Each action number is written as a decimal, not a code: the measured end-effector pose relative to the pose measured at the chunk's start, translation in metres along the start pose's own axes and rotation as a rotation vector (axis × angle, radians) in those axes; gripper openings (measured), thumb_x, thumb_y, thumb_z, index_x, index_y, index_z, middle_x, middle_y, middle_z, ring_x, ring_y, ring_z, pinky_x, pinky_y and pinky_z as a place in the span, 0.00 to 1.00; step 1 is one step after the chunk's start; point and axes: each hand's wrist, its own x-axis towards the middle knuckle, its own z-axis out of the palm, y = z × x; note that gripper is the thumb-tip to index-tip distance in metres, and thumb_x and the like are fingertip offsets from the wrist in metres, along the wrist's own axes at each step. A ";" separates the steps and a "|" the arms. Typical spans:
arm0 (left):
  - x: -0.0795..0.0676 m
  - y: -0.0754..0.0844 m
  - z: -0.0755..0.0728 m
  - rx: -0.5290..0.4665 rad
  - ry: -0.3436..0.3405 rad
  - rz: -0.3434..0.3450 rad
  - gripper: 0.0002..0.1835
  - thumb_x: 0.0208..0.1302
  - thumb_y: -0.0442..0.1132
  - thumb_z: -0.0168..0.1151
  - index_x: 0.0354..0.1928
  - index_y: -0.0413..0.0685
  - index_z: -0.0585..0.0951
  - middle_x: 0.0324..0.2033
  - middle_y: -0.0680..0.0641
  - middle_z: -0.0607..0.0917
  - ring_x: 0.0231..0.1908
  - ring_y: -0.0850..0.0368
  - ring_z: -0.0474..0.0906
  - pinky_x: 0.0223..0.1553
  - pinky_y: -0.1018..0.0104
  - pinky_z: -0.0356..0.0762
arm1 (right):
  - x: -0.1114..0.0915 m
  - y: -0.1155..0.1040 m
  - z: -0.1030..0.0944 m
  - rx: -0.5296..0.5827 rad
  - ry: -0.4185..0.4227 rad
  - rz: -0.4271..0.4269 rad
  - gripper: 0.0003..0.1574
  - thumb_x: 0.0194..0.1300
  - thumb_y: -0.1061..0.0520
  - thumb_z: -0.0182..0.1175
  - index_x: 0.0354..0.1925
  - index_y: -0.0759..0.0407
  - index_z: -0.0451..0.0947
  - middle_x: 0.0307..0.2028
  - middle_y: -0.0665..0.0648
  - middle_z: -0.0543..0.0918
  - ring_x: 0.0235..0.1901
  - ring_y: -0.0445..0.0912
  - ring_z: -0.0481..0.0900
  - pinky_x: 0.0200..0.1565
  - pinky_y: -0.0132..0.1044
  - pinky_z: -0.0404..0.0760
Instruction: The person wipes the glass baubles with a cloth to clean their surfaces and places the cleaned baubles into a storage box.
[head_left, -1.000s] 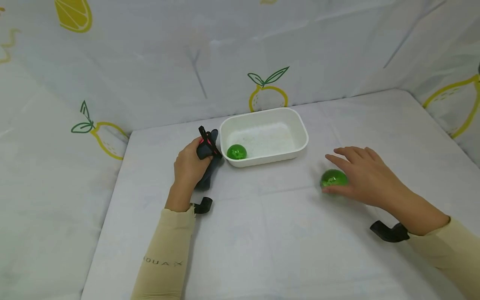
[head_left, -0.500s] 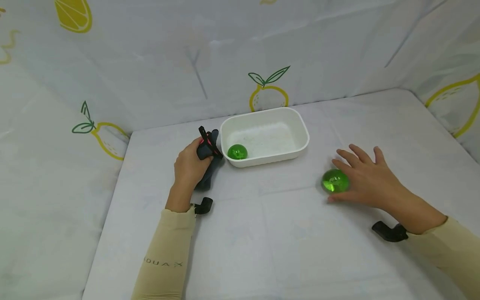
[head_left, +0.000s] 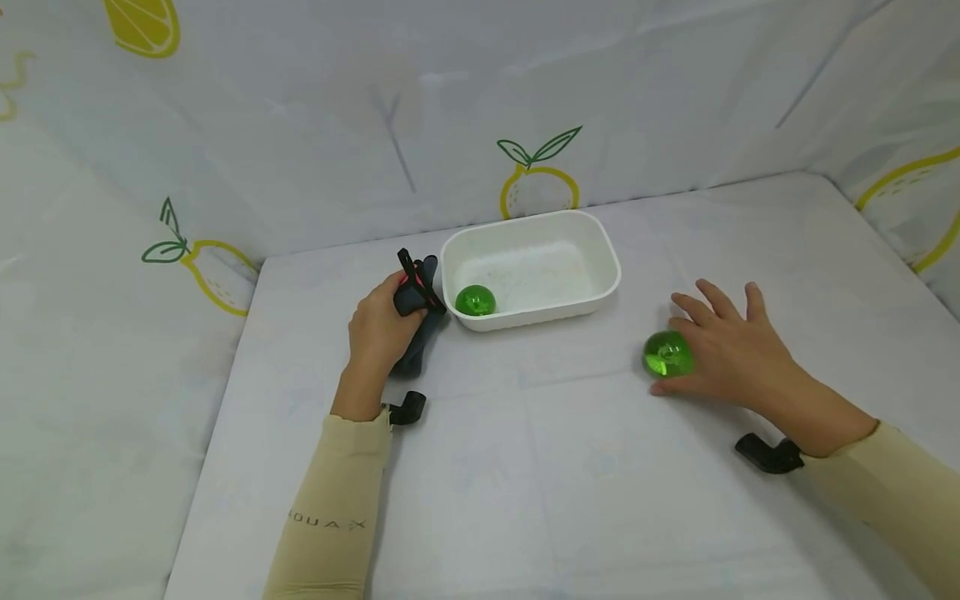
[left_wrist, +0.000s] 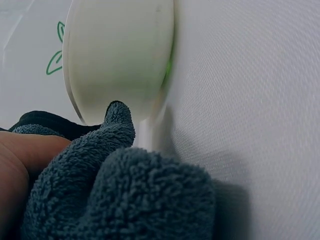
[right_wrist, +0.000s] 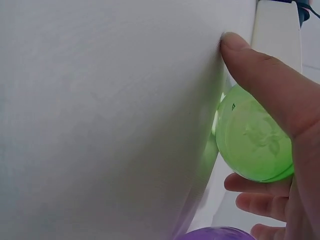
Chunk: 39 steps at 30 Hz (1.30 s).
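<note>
My left hand [head_left: 380,327] grips a dark grey-blue fluffy cloth [head_left: 418,337], bunched up, with a black strap and some red on it. Its fuzzy folds fill the lower part of the left wrist view, right beside the white tub [left_wrist: 117,55]. At the right, my right hand [head_left: 738,354] is spread around a clear green ball [head_left: 667,354] on the table, the thumb on the near side and the fingers on the far side. The right wrist view has the ball [right_wrist: 255,135] between the straight thumb and the fingers. A purple rounded thing [right_wrist: 217,234] shows below it.
At the back middle stands the white tub [head_left: 543,315], with a second green ball [head_left: 476,300] in its near left corner. A white cloth [head_left: 525,483] covers the table, and lemon-printed sheeting [head_left: 315,150] rises behind it.
My right hand has spread its fingers wider around the green ball, uncovering more of it. The left hand keeps its hold on the cloth, and the head view has shifted slightly.
</note>
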 end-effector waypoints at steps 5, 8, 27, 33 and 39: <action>0.000 0.000 0.000 0.002 -0.004 -0.008 0.36 0.58 0.42 0.71 0.69 0.58 0.71 0.60 0.44 0.80 0.58 0.43 0.78 0.54 0.41 0.75 | 0.003 -0.002 -0.001 -0.004 -0.037 -0.004 0.55 0.44 0.25 0.69 0.55 0.65 0.78 0.65 0.65 0.71 0.70 0.65 0.53 0.64 0.75 0.43; 0.000 0.000 0.000 0.002 -0.005 -0.007 0.36 0.58 0.42 0.72 0.69 0.58 0.71 0.60 0.44 0.80 0.58 0.44 0.78 0.54 0.42 0.75 | 0.004 -0.003 -0.001 -0.009 -0.043 -0.008 0.55 0.46 0.26 0.69 0.56 0.67 0.77 0.64 0.64 0.73 0.70 0.65 0.55 0.64 0.73 0.45; -0.001 -0.004 -0.013 -0.035 0.040 -0.009 0.34 0.58 0.43 0.71 0.68 0.55 0.72 0.60 0.43 0.81 0.57 0.42 0.78 0.55 0.42 0.75 | 0.006 -0.005 0.002 -0.015 0.051 -0.058 0.44 0.43 0.31 0.70 0.44 0.65 0.82 0.50 0.62 0.79 0.59 0.60 0.68 0.59 0.71 0.60; -0.006 -0.008 -0.048 -0.223 0.141 0.031 0.32 0.57 0.43 0.72 0.64 0.52 0.74 0.58 0.44 0.81 0.57 0.45 0.77 0.58 0.45 0.74 | 0.008 -0.009 -0.014 0.083 0.183 -0.048 0.39 0.41 0.36 0.74 0.42 0.63 0.81 0.47 0.62 0.78 0.51 0.62 0.72 0.51 0.65 0.70; -0.017 0.004 -0.074 -0.525 0.210 0.130 0.33 0.53 0.41 0.76 0.63 0.55 0.76 0.53 0.48 0.83 0.52 0.55 0.78 0.54 0.55 0.78 | 0.020 -0.025 -0.030 0.328 0.322 -0.061 0.36 0.39 0.47 0.80 0.45 0.61 0.79 0.40 0.56 0.75 0.40 0.51 0.73 0.36 0.48 0.77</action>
